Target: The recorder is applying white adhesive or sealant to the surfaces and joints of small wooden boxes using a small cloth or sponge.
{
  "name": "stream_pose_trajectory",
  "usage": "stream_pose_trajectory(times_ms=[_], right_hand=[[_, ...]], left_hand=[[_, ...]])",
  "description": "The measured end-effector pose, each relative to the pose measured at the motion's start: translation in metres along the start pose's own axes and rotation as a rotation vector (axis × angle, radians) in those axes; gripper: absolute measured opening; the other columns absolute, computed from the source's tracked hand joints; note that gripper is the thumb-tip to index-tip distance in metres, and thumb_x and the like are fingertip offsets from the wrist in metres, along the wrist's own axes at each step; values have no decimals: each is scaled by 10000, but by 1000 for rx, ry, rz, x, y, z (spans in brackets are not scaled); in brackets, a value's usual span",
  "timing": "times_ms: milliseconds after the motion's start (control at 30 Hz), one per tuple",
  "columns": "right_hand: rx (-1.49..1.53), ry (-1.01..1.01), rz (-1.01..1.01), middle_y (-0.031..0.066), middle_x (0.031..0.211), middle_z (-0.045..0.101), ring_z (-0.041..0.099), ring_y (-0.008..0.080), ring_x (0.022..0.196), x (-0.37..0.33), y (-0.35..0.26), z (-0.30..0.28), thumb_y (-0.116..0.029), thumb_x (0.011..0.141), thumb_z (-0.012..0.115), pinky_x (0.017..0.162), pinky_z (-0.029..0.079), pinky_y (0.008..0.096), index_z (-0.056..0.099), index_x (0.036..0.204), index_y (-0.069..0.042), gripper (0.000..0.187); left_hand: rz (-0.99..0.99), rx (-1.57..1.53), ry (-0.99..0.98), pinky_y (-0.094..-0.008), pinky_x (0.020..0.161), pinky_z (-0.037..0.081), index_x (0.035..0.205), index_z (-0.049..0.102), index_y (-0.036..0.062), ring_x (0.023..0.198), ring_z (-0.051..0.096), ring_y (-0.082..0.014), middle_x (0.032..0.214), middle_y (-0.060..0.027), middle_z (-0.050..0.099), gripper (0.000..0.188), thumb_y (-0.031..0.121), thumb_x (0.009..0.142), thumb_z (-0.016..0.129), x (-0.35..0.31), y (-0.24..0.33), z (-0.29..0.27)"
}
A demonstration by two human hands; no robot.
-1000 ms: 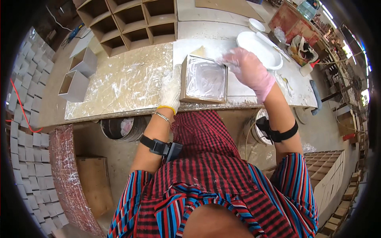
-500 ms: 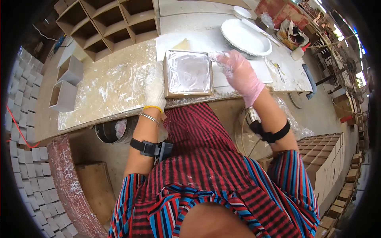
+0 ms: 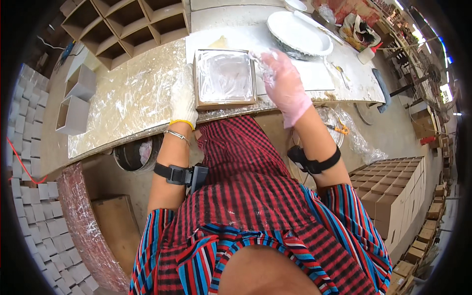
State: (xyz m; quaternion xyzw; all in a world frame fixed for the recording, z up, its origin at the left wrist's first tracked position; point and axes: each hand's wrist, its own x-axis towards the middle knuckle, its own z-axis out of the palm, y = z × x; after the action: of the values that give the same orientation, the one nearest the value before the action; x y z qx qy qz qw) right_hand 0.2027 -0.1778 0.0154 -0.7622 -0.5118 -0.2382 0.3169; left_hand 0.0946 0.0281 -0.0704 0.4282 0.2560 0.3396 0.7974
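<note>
The box [image 3: 226, 77] bears white paste [image 3: 210, 84], thinner in its middle; whether left hand [image 3: 183, 96] or right hand [image 3: 284, 82] grips, one cannot tell.

In front of you, the square brown box [image 3: 226, 102] lies flat at the table's [image 3: 129, 101] near edge, its upper face coated with streaky white paste [image 3: 214, 87].

The left hand [image 3: 183, 98] wears, as I see it over the feed, a white knitted glove [image 3: 183, 92] edged yellow; the right hand [image 3: 282, 81], a translucent pink glove [image 3: 290, 93] smeared white. I make out streaky white across the top of the square brown box [image 3: 225, 77]. The cloth apron [image 3: 228, 184] is checked red and black, the fabric sleeves [image 3: 361, 216] striped blue, red, black and white.
</note>
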Motion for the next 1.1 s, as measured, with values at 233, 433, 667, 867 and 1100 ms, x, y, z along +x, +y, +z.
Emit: stream_pose_trajectory(times_ms=[233, 433, 667, 867, 1100], right_hand=[[99, -120, 38, 213, 1063, 524, 535, 378, 977, -57, -32, -21, -30, 725, 593, 824, 466, 430, 563, 1039, -44, 316], [255, -47, -105, 179, 963, 562, 562, 344, 871, -30, -59, -41, -35, 744, 563, 747, 484, 395, 586, 1001, -56, 259], [83, -282, -397, 135, 955, 571, 559, 290, 869, -14, -71, -14, -44, 689, 556, 753, 476, 385, 591, 989, -56, 303], [-48, -339, -286, 108, 921, 557, 548, 275, 845, -33, -34, -49, -72, 715, 564, 729, 469, 370, 600, 1003, -69, 291], [241, 8, -142, 173, 947, 549, 548, 331, 896, 17, -72, 2, -35, 662, 626, 775, 476, 407, 593, 962, -40, 302]], left_hand=[[11, -28, -1, -319, 703, 487, 1140, 558, -6, 864, 597, -192, 1023, -112, 611, 449, 372, 904, 505, 3, -7, -5], [8, 37, 28, -310, 699, 483, 1135, 562, -7, 862, 597, -182, 998, -118, 624, 453, 379, 909, 493, -7, 2, 3], [77, 191, -10, -308, 698, 471, 1139, 563, -12, 853, 589, -182, 1006, -114, 623, 471, 390, 905, 491, 2, -6, -5], [90, 73, -71, -300, 697, 475, 1129, 554, -8, 855, 588, -169, 1010, -103, 616, 435, 365, 917, 483, -1, -4, -4], [-1, 48, -29, -297, 723, 484, 1141, 549, 8, 888, 589, -172, 1024, -104, 614, 390, 325, 934, 455, -10, 4, 6]])
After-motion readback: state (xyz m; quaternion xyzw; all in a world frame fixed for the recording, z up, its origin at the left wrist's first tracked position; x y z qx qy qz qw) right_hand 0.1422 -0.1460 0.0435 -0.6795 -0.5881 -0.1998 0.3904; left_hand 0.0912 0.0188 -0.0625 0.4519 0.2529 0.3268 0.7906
